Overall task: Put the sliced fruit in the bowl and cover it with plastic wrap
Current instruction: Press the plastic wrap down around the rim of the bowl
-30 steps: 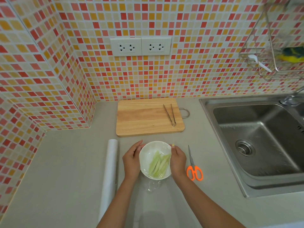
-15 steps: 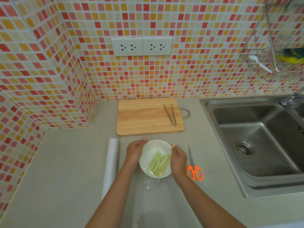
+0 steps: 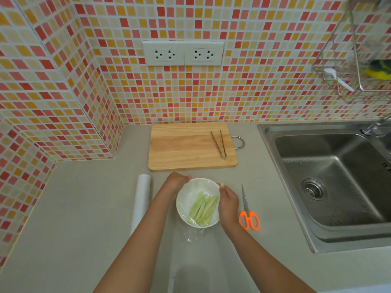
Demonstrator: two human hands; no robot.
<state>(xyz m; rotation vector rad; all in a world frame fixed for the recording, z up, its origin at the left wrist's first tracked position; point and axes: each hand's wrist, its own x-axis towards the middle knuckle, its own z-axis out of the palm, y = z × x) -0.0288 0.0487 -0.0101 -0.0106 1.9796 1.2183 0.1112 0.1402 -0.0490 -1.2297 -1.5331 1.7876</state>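
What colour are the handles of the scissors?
Bright orange scissors handles, seen in the head view.

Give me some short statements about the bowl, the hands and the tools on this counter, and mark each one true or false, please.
1. The pale green fruit slices lie inside the white bowl. True.
2. The orange-handled scissors lie on the cutting board. False: they lie on the counter, right of the right hand.
3. The metal tongs rest on the cutting board. True.
4. The plastic wrap roll stands upright in the sink. False: it lies flat on the counter, left of the left hand.
5. Both hands are at the bowl's rim. True.
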